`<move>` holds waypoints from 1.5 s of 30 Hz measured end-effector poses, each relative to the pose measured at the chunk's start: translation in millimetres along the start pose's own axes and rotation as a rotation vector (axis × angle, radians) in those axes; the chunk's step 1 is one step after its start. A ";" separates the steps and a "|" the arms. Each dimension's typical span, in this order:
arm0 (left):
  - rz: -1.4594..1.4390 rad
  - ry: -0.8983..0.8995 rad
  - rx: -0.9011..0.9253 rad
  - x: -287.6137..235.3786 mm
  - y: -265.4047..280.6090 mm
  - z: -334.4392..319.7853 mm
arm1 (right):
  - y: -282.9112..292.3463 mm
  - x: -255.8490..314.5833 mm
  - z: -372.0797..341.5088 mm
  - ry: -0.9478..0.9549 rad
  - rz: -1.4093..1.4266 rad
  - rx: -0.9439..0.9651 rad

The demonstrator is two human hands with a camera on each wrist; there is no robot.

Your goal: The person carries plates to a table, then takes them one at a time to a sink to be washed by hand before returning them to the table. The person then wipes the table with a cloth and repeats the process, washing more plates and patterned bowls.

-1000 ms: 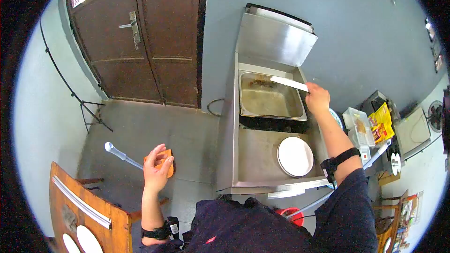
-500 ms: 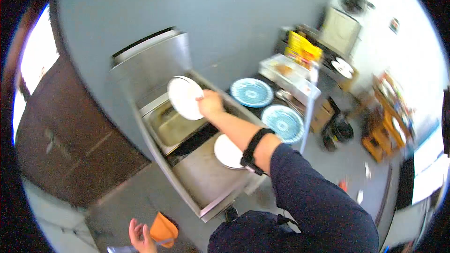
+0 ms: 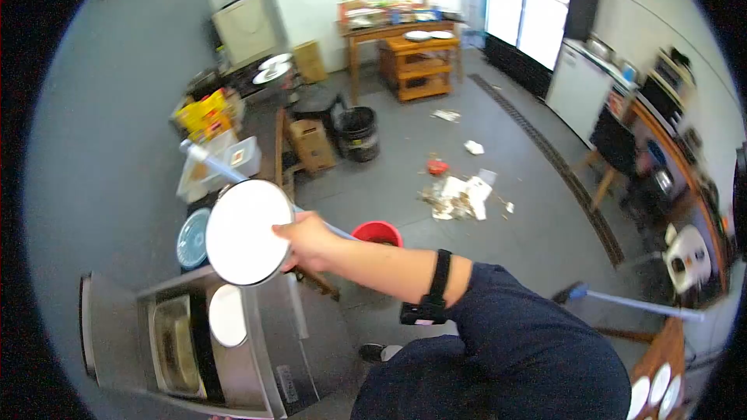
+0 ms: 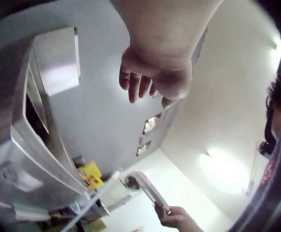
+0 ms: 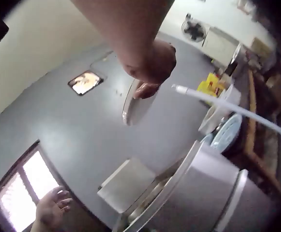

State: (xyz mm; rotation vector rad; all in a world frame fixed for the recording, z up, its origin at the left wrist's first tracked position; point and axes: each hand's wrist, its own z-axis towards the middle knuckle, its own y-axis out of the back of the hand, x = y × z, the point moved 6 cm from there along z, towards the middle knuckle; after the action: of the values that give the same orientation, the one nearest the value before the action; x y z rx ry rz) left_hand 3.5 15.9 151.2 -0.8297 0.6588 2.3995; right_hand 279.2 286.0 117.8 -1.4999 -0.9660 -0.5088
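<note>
My right hand grips a round white plate by its edge, the thumb lying over the top. In the head view the plate is raised near the end of a stainless steel fryer-like unit. Another white plate lies inside that unit, beside its metal basin. The left wrist view shows my left hand with loosely bent fingers and nothing in them. That hand also appears low in the right wrist view, well apart from the held plate.
A pale blue pole passes behind the held plate. Left of it are a blue patterned plate, clear plastic boxes and a yellow bag. On the floor are a red bucket, a black bin and scattered litter.
The head view has swung right, from the door and steel unit to the room beyond. My right hand has carried the plate up and away from above the basin, and the plate now shows face-on.
</note>
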 end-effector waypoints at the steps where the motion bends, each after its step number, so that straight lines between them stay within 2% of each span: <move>1: -0.070 -0.004 0.035 -14.1 -15.9 1.5 | 40.1 14.4 -19.7 0.071 0.045 -0.101; 2: -0.128 0.010 0.060 -25.9 -33.1 -0.8 | 70.5 36.5 -53.6 0.114 -0.008 -0.170; 3: -0.191 -0.063 0.170 -47.2 -54.1 -6.0 | 110.2 49.1 -82.8 0.172 0.003 -0.264; 5: -0.429 -0.052 0.333 -44.7 -96.6 -19.7 | 172.9 72.8 -150.3 0.252 0.021 -0.499; 6: -0.383 -0.004 0.417 -68.4 -121.6 -28.5 | 202.3 79.7 -185.0 0.321 0.080 -0.539; 7: -0.374 0.124 0.484 -73.3 -144.3 -38.8 | 233.3 81.9 -217.6 0.317 0.042 -0.651; 9: -0.396 0.101 0.667 -80.9 -194.8 -55.8 | 275.5 86.7 -290.6 0.407 0.104 -0.792; 10: -0.506 0.044 0.749 -97.9 -212.0 -68.0 | 297.2 84.3 -321.6 0.439 0.138 -0.862; 11: -0.617 -0.014 0.830 -125.0 -228.1 -82.6 | 306.5 86.0 -357.5 0.454 0.145 -0.951; 15: -0.653 -0.027 1.134 -210.6 -289.9 -138.4 | 358.1 65.9 -477.6 0.609 0.297 -1.125; 16: -0.734 -0.137 1.163 -226.3 -307.4 -153.2 | 366.2 59.6 -503.9 0.646 0.334 -1.154; 18: -0.793 -0.226 1.291 -270.6 -332.6 -184.8 | 374.2 49.7 -551.8 0.715 0.382 -1.245; 23: -0.908 -0.411 1.567 -383.1 -386.6 -290.6 | 397.4 29.6 -668.2 0.857 0.456 -1.458; 27: -1.020 -0.482 1.827 -465.1 -423.4 -412.0 | 415.1 8.0 -750.0 0.958 0.510 -1.592; 32: -1.213 -0.680 2.201 -583.1 -394.0 -541.7 | 399.2 -34.4 -820.9 1.068 0.672 -1.810; 33: -1.215 -0.822 2.267 -600.1 -381.3 -567.0 | 388.2 -43.4 -831.2 1.129 0.681 -1.816; 35: -1.207 -1.103 2.344 -630.7 -358.8 -610.0 | 360.6 -62.9 -849.4 1.222 0.725 -1.955; 38: -1.357 -1.271 2.471 -670.7 -304.4 -660.9 | 313.9 -100.2 -858.4 1.351 0.885 -2.130; 41: -1.417 -1.440 2.620 -682.9 -239.1 -714.4 | 262.1 -149.0 -860.7 1.563 1.001 -2.297; 45: -1.378 -1.658 2.794 -659.6 -139.8 -751.6 | 194.2 -218.7 -840.4 1.770 1.185 -2.526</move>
State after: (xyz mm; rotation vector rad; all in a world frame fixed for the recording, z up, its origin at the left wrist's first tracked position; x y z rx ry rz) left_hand 849.9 -520.9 29.4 1.3071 0.9239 -0.7214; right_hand 494.7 -567.2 -14.0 1.1933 -2.0585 1.1778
